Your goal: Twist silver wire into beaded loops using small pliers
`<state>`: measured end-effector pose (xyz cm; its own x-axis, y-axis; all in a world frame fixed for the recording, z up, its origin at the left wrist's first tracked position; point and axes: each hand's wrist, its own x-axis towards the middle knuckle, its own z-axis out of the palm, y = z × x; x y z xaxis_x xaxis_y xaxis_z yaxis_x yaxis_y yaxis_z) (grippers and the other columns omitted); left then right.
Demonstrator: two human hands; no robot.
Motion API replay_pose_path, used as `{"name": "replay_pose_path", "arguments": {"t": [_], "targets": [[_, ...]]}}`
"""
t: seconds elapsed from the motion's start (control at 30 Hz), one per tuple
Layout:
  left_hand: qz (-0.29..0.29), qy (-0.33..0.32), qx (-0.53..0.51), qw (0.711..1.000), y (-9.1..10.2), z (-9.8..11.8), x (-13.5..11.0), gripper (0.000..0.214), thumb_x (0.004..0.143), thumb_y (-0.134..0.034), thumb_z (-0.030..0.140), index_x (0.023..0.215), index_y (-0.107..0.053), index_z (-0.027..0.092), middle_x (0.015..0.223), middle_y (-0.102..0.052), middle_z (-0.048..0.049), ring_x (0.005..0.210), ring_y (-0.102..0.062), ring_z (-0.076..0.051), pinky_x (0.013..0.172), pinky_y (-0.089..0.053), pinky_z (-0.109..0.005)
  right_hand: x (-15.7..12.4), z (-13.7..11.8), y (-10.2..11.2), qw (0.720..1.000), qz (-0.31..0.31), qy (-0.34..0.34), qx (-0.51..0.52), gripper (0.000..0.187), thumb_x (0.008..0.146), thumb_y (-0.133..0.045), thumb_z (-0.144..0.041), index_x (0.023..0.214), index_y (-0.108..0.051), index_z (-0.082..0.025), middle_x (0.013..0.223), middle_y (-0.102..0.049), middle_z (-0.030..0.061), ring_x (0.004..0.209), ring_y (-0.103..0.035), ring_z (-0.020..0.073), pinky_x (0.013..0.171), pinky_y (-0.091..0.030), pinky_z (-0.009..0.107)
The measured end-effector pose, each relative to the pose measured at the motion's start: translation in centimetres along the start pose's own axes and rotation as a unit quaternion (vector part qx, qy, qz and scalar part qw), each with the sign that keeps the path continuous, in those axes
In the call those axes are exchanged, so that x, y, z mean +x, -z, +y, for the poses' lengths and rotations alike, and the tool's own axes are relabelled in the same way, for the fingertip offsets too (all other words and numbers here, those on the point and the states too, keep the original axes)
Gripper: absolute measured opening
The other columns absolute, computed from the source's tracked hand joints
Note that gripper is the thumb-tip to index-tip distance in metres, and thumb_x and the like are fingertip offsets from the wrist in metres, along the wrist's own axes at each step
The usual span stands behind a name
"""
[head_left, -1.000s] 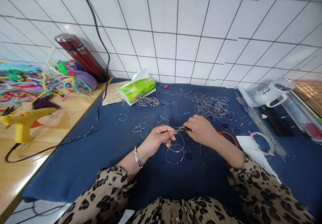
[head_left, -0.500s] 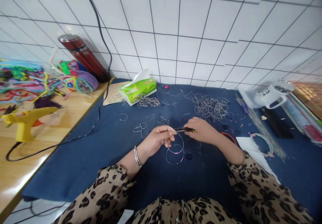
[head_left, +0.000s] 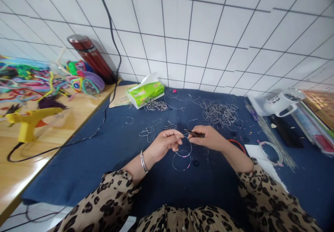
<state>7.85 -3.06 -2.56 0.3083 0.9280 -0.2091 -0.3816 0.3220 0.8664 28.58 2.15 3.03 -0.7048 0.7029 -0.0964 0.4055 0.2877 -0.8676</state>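
My left hand (head_left: 170, 140) pinches a thin wire near the middle of the cloth, a silver bangle (head_left: 143, 161) on its wrist. Below the fingers hang looped wire rings (head_left: 182, 170) with a few small pink beads on them. My right hand (head_left: 206, 137) is wrapped round dark-jawed pliers (head_left: 193, 133), whose tips point left toward the wire at my left fingertips. Whether the jaws touch the wire is too small to tell. A short piece of bent wire (head_left: 193, 120) lies just beyond the pliers.
Tangled wire pieces (head_left: 219, 112) are heaped at the back right, with a smaller pile beside the green tissue pack (head_left: 146, 93). Straight wires (head_left: 276, 138), a coil (head_left: 271, 153) and a white mug (head_left: 283, 101) stand right. At left are a yellow glue gun (head_left: 31, 120) and red thermos (head_left: 91, 56).
The pliers have turned slightly, their tips now angled up and left, and the right hand has shifted a little to the right. The whole view has shifted slightly.
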Motion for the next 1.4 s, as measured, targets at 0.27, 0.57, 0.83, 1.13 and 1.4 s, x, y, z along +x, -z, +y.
{"name": "replay_pose_path", "arguments": {"t": [0.27, 0.57, 0.83, 1.13, 1.4], "targets": [[-0.004, -0.037, 0.136, 0.990, -0.5, -0.1, -0.2, 0.018, 0.080, -0.057, 0.029, 0.087, -0.060, 0.012, 0.070, -0.063, -0.0021, 0.046, -0.051, -0.006, 0.049, -0.042, -0.020, 0.0, -0.4, -1.3, 0.991, 0.053, -0.051, 0.107, 0.022, 0.078, -0.056, -0.040, 0.078, -0.058, -0.018, 0.065, -0.049, -0.0033, 0.058, -0.042, 0.0080, 0.057, -0.035, 0.022], [-0.037, -0.003, 0.154, 0.987, -0.7, -0.5, -0.4, 0.019, 0.079, -0.058, 0.031, 0.086, -0.059, 0.013, 0.071, -0.064, -0.0021, 0.041, -0.046, -0.004, 0.047, -0.042, -0.020, 0.6, 0.4, -2.8, 0.965, 0.099, -0.068, 0.233, 0.026, 0.074, -0.060, -0.042, 0.081, -0.059, -0.017, 0.066, -0.050, -0.0025, 0.061, -0.044, 0.0092, 0.060, -0.037, 0.024], [-0.033, 0.033, 0.062, 0.997, -0.4, -0.7, -0.2, 0.017, 0.078, -0.061, 0.028, 0.085, -0.061, 0.012, 0.066, -0.062, -0.0009, 0.040, -0.046, -0.004, 0.047, -0.043, -0.021, 0.7, 0.7, -2.5, 0.971, 0.147, -0.051, 0.180, 0.028, 0.075, -0.059, -0.044, 0.084, -0.062, -0.017, 0.073, -0.055, -0.0015, 0.067, -0.047, 0.0100, 0.068, -0.038, 0.026], [0.008, 0.006, 0.032, 0.999, -0.6, -0.1, -0.1, 0.017, 0.076, -0.062, 0.028, 0.082, -0.061, 0.013, 0.066, -0.061, -0.0005, 0.042, -0.046, -0.004, 0.045, -0.041, -0.019, -0.5, -0.5, 0.1, 0.945, 0.132, 0.099, -0.282, 0.017, 0.084, -0.048, -0.029, 0.086, -0.062, -0.019, 0.079, -0.058, 0.0033, 0.078, -0.047, 0.0149, 0.075, -0.034, 0.029], [0.034, -0.036, 0.071, 0.996, -0.5, -0.2, -0.1, 0.019, 0.079, -0.060, 0.029, 0.086, -0.060, 0.012, 0.069, -0.062, -0.0021, 0.043, -0.048, -0.004, 0.045, -0.038, -0.019, -1.4, -1.8, -0.7, 0.826, 0.081, 0.094, -0.550, 0.008, 0.080, -0.051, -0.019, 0.080, -0.059, -0.017, 0.079, -0.057, 0.0074, 0.082, -0.041, 0.0208, 0.071, -0.026, 0.034]]}}
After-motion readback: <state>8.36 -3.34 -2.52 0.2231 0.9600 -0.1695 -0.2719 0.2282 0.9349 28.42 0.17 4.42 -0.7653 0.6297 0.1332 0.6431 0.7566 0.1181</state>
